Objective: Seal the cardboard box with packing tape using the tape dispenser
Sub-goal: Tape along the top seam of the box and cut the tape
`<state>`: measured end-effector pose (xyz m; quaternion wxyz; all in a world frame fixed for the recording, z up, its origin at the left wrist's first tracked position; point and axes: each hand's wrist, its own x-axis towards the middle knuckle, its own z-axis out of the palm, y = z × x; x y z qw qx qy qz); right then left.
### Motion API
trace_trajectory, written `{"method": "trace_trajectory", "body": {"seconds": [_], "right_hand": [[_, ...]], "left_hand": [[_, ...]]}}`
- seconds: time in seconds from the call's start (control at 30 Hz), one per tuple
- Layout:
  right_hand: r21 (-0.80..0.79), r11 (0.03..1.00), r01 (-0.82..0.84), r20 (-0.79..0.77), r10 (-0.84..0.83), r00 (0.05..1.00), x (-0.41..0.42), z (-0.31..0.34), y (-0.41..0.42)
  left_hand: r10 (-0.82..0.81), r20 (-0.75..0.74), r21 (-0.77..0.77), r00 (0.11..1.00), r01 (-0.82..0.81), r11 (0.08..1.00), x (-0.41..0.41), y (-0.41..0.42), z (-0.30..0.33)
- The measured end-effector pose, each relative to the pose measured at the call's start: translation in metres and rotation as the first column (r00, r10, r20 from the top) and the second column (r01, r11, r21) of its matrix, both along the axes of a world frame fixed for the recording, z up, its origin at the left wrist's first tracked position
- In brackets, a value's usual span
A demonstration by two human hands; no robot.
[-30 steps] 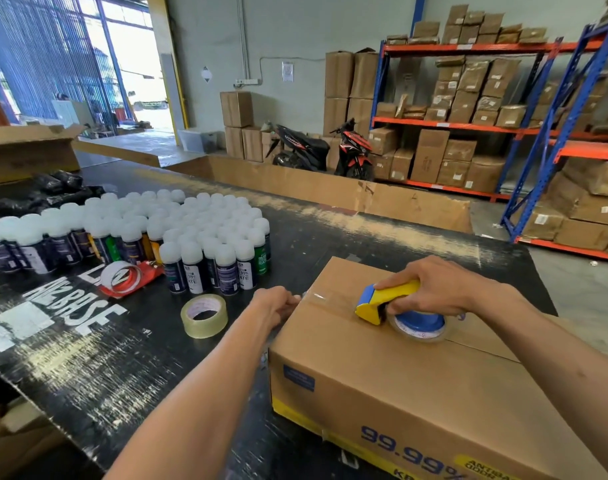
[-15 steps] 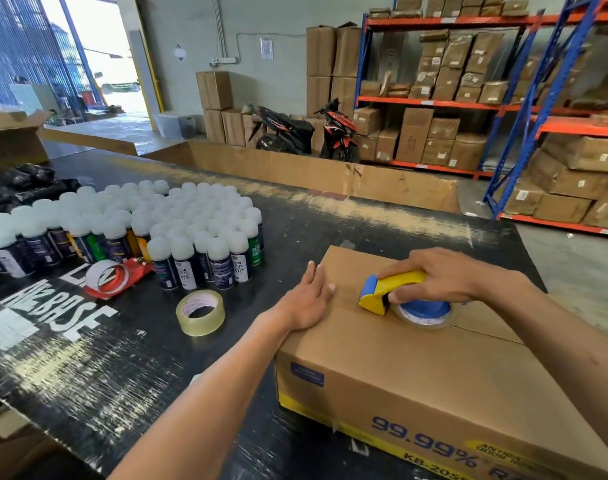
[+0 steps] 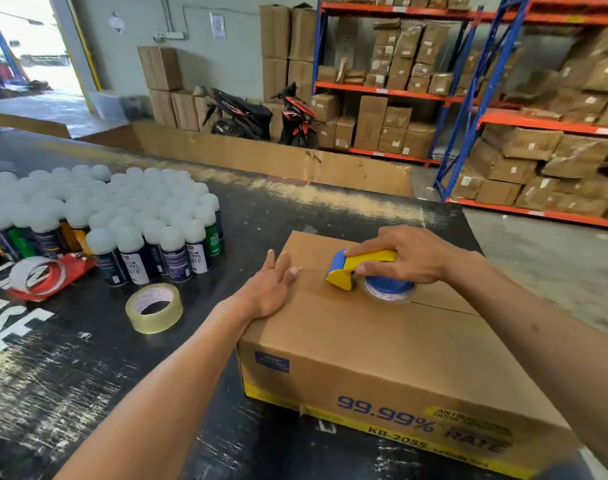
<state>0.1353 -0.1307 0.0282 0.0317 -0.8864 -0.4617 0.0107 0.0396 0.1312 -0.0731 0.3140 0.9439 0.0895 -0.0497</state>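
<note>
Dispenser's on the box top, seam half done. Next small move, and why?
Probably draw the tape dispenser with the right hand along the bare seam behind it, while the left hand lies flat on the cardboard box.

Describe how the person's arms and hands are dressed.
Both forearms are bare; no sleeve reaches into view. The left hand and right hand wear no gloves. No ring, watch or bracelet shows. Fingernails look short and unpainted.
</note>
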Motion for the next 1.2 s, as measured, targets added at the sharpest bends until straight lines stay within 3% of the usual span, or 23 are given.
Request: {"method": "trace_trajectory", "body": {"seconds": [0.43,0.5,0.6,0.67,0.9,1.2], "right_hand": [[-0.047,0.994,0.098,-0.074,-0.101,0.992,0.0,0.004,-0.128],[-0.088,0.993,0.074,-0.019,-0.076,0.997,0.003,0.001,-0.123],[-0.12,0.991,0.059,0.034,-0.055,0.998,0.003,0.002,-0.116],[-0.095,0.994,0.054,0.045,-0.05,0.998,0.001,0.001,-0.119],[-0.011,0.999,0.043,0.024,-0.043,0.999,0.005,-0.006,-0.123],[-0.042,0.999,0.023,0.049,-0.021,0.999,0.009,-0.005,-0.121]], "left_hand": [[0.078,-0.048,0.027,0.996,-0.077,0.997,-0.004,-0.003,0.004],[0.069,-0.055,0.135,0.996,-0.061,0.989,-0.005,-0.007,0.005],[-0.019,-0.01,0.441,1.0,0.021,0.897,-0.006,-0.012,0.012],[-0.118,-0.043,0.509,0.992,0.123,0.852,-0.008,-0.027,0.017],[-0.45,-0.183,0.468,0.874,0.48,0.742,-0.012,-0.161,0.014],[-0.477,-0.128,0.449,0.87,0.48,0.754,-0.011,-0.166,0.01]]}}
